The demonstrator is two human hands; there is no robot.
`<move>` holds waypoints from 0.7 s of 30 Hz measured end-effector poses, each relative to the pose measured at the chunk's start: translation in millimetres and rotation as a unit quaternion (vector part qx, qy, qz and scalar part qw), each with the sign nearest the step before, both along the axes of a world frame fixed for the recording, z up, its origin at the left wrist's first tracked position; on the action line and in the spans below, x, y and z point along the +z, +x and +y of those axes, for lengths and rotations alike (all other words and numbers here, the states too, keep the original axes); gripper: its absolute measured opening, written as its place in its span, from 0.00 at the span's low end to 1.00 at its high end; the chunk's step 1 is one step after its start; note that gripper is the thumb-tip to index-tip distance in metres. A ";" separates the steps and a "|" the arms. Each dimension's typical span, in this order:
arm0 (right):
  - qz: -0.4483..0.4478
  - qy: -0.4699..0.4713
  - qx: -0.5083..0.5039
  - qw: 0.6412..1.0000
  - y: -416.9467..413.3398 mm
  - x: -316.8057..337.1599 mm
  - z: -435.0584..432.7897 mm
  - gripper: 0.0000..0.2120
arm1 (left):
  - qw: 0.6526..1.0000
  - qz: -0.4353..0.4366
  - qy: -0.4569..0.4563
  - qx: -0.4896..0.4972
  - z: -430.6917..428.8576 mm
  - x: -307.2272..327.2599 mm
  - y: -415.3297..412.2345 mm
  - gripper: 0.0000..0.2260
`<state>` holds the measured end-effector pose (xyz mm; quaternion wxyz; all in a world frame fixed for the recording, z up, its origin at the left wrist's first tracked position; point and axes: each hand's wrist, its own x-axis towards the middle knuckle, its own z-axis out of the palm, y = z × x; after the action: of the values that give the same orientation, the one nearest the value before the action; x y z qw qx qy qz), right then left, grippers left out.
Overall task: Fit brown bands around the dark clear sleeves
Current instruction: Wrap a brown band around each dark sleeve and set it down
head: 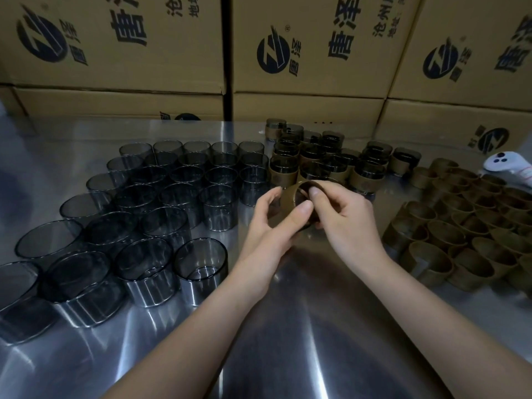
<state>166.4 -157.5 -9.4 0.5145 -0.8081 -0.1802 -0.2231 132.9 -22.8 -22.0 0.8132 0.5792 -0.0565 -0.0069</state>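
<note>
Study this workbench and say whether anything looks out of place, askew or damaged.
A white handheld controller lies at the right edge beside the loose brown bands, unrelated to the banding. Nothing looks broken.

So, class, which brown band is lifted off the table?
The brown band gripped between the left hand and right hand at centre. The other loose bands lie on the table at right; the rest already wrap sleeves at the back.

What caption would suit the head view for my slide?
Left hand and right hand hold a brown band over a metal table, between bare sleeves and loose bands.
</note>
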 end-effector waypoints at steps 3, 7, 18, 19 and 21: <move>0.001 -0.014 0.000 1.000 0.4 -1.6 -0.2 0.12 | 1.000 -0.003 0.009 0.018 -0.1 3.2 -1.2 0.25; -0.001 -0.028 0.016 0.999 -0.8 -0.3 0.8 0.12 | 0.999 0.004 0.016 0.044 -0.7 5.9 -2.0 0.21; -0.023 -0.053 0.028 0.998 0.1 3.3 -3.2 0.12 | 0.997 0.023 0.014 0.069 2.6 2.3 2.3 0.25; -0.026 -0.055 0.026 0.998 0.6 3.6 -3.7 0.12 | 0.997 0.022 0.015 0.070 2.5 2.0 2.8 0.27; -0.036 -0.060 0.022 0.997 1.6 4.3 -5.2 0.12 | 0.997 0.020 0.015 0.071 2.3 1.4 3.7 0.28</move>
<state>168.1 -162.7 -5.1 0.4633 -0.8248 -0.2293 -0.2291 136.7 -20.5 -20.6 0.8036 0.5939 0.0006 0.0382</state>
